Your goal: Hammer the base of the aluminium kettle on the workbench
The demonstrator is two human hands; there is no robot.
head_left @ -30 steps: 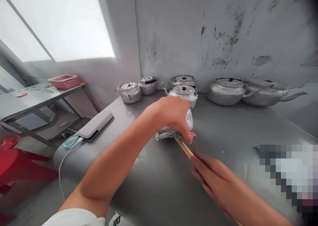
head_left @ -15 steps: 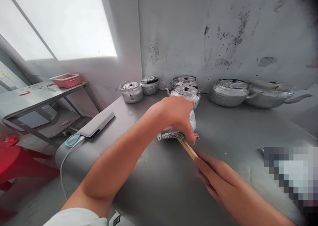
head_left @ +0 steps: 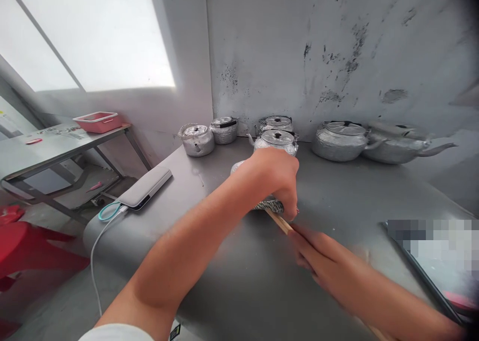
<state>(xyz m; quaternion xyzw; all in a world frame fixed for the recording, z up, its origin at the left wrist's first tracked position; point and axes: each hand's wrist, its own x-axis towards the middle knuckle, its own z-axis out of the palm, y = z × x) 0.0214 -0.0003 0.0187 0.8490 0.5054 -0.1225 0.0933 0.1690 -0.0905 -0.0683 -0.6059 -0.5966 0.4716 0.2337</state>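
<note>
A: What sits furthest left?
B: A red stool (head_left: 33,246), cut off by the frame's edge. Above it, a side table (head_left: 22,156) carries a pink basket (head_left: 103,125); I can't make out its contents.
A: Next along?
B: A grey power bank (head_left: 145,187) with a white cable (head_left: 92,266), on the worktable (head_left: 337,196). Up from it stand two lidded kettles (head_left: 198,141), insides out of sight.
A: And the left hand (head_left: 280,173)?
B: Mid-frame, arched over a silver kettle (head_left: 236,167), thumb down by its braided handle (head_left: 272,206). The fingers curl out of sight, so I can't tell whether they close on anything. Hand and forearm hide most of that kettle: a sliver of body and a strip of braid show. Just above, two more kettles (head_left: 277,139) overlap, lids on, the front one partly covered by the hand.
A: The right hand (head_left: 309,251)?
B: Right of centre, wrapped round a wooden stick (head_left: 277,222). The tip reaches the braid; whether it goes under, I can't say. The forearm covers much of the rest.
A: Beyond that?
B: Two broad kettles (head_left: 339,142) at upper right, the farther one's lid blurred. At the right edge, a dark-edged object (head_left: 415,269) is pixelated and cut off.
</note>
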